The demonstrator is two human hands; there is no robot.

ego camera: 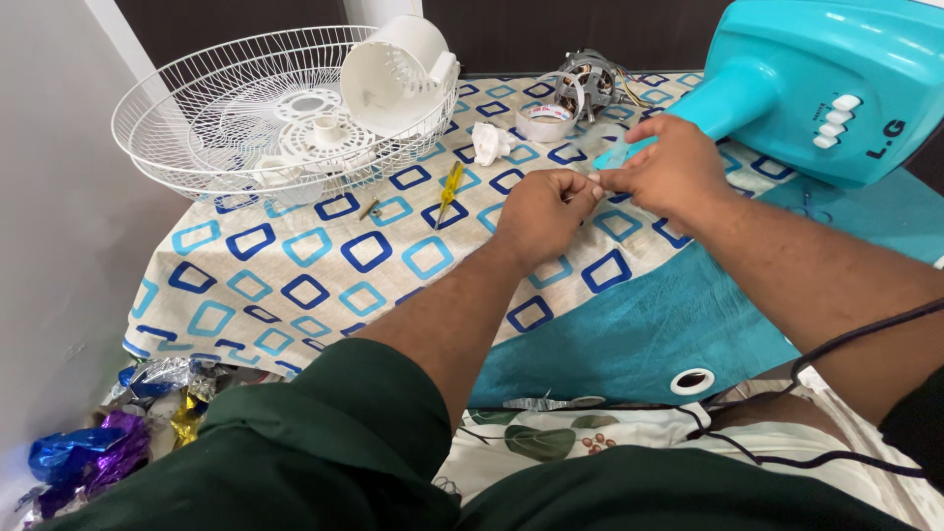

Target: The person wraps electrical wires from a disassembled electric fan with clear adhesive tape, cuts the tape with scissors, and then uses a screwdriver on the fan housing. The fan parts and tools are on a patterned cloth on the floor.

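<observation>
A small, thin piece, too small to identify, is pinched between the left hand [543, 208] and right hand [669, 169] at frame centre, beside the turquoise fan base [816, 88]. Both grips are narrow fingertip pinches. It is best kept low over the cloth [295, 265], clear of the screwdriver [449, 189].

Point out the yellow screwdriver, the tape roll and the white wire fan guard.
yellow screwdriver [450, 190]: head view, on its handle.
tape roll [544, 123]: head view, on its outer side.
white wire fan guard [177, 147]: head view, on its wire mesh, left part.

Left hand [541, 208] and right hand [669, 169] pinch together something small over the patterned cloth [295, 285], beside the turquoise fan base [826, 88].
</observation>
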